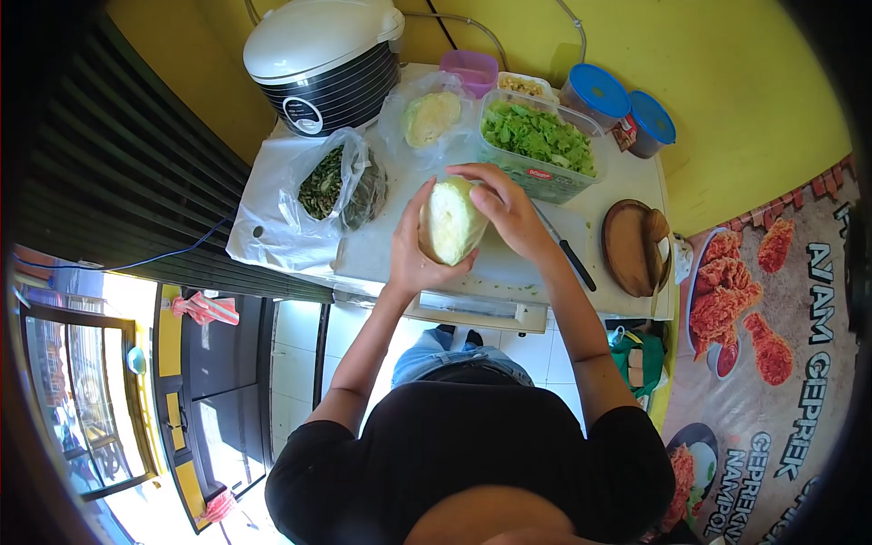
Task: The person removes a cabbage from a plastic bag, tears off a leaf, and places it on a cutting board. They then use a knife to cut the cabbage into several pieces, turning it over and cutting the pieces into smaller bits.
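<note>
A cut cabbage [448,225] is held up over the table's near side, its pale cut face turned toward me. My left hand [412,245] cups it from the left and below, thumb along the bottom. Curled over its upper right side is my right hand [510,211], the fingertips resting on top. Just right of the hands, a knife [576,263] with a black handle lies on the white tabletop, its blade partly hidden by my right hand. Behind the cabbage, another pale cabbage piece [431,120] sits in a clear plastic bag.
A clear box of chopped lettuce [538,136] stands behind my right hand. To the left are a bag of dark green leaves [322,184] and a rice cooker [320,68]. Blue-lidded tubs [599,88] stand at the back right; a wooden mortar [627,247] sits at the right edge.
</note>
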Tool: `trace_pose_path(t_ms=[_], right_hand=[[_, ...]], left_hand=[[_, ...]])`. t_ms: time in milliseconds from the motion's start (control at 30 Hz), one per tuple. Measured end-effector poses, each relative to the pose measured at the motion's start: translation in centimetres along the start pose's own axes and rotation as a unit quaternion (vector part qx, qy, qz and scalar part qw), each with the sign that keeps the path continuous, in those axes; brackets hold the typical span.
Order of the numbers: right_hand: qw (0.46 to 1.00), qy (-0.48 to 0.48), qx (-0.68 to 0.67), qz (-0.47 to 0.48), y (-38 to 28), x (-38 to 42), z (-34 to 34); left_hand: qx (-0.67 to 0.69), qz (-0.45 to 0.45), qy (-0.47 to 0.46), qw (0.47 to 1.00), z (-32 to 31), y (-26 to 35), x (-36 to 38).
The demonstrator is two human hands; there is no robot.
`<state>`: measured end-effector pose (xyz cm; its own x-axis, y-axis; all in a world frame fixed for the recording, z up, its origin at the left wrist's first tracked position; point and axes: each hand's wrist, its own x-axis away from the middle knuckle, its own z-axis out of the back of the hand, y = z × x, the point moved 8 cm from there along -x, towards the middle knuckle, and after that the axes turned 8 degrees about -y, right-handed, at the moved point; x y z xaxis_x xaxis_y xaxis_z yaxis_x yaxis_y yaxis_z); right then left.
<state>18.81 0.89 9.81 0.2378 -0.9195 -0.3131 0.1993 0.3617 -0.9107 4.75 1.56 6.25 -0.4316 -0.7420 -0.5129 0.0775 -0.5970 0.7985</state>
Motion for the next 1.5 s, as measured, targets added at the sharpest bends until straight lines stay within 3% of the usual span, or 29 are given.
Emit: trace_pose_path(t_ms=[100, 167, 233, 267, 400, 467, 500, 567, 700, 800, 867, 967, 1100, 1233, 1300, 1367, 1400, 1500], right_hand=[[0.997, 0.049, 0.023, -0.055, 2.1, 0.2, 1.0], [0.984, 0.018, 0.172, -0.033, 4.9, 0.8, 0.6], [0.970, -0.006, 0.233, -0.065, 6.2, 1.9, -0.4], [0.951, -0.030, 0.291, -0.098, 6.9, 2.5, -1.0], [0.945, 0.005, 0.307, -0.111, 8.0, 3.7, 0.0], [0.936, 0.019, 0.334, -0.111, 7.9, 4.3, 0.9], [0.935, 0.018, 0.335, -0.114, 7.8, 4.6, 1.2], [0.936, 0.033, 0.343, -0.077, 7.0, 5.2, 1.7], [0.967, 0.057, 0.234, -0.089, 6.8, 6.2, 2.8], [0.968, 0.088, 0.161, -0.171, 7.5, 7.9, 3.8], [0.979, 0.146, -0.051, -0.131, 9.2, 9.2, 4.2], [0.979, 0.135, -0.069, -0.133, 9.7, 10.0, 4.0], [0.977, 0.124, -0.055, -0.166, 9.2, 10.8, 3.2], [0.991, 0.054, 0.054, -0.113, 7.7, 10.8, 2.4], [0.991, 0.042, 0.081, -0.095, 7.3, 10.9, 2.5], [0.996, 0.032, -0.049, -0.067, 7.7, 10.9, 2.8], [0.996, 0.034, -0.047, -0.069, 7.7, 11.0, 3.4], [0.994, 0.043, 0.027, -0.099, 7.2, 11.3, 4.8]], left_hand=[[-0.111, 0.036, 0.038, 0.992, 2.9, -0.6, -0.3], [-0.174, 0.046, 0.030, 0.983, 4.2, -0.1, -0.7], [-0.263, 0.086, 0.024, 0.961, 5.0, -0.9, -1.2], [-0.295, 0.061, 0.028, 0.953, 5.0, -1.2, -1.4], [-0.391, 0.088, 0.011, 0.916, 4.2, -2.9, -1.8], [-0.430, 0.023, -0.033, 0.902, 2.6, -2.0, -2.0], [-0.428, 0.024, -0.034, 0.903, 2.2, -2.0, -1.9], [-0.296, 0.028, -0.060, 0.953, 1.2, -2.2, -1.9], [-0.328, 0.019, -0.021, 0.944, 0.8, -2.8, -1.1], [-0.412, 0.022, -0.016, 0.911, 1.0, -3.1, -0.7], [-0.346, 0.025, -0.027, 0.938, 1.2, -3.9, -0.5], [-0.373, -0.024, -0.048, 0.926, 1.1, -3.9, -1.1], [-0.351, -0.021, -0.042, 0.935, 1.5, -2.8, -1.1], [-0.339, -0.035, -0.037, 0.939, -0.3, -0.2, -0.2], [-0.228, -0.095, -0.164, 0.955, -4.2, 0.4, 0.9], [-0.209, -0.086, -0.211, 0.951, -7.1, 0.4, 1.6], [-0.194, -0.076, -0.256, 0.944, -8.6, 0.1, 2.1], [-0.238, -0.076, -0.274, 0.929, -10.6, -1.2, 3.5]])
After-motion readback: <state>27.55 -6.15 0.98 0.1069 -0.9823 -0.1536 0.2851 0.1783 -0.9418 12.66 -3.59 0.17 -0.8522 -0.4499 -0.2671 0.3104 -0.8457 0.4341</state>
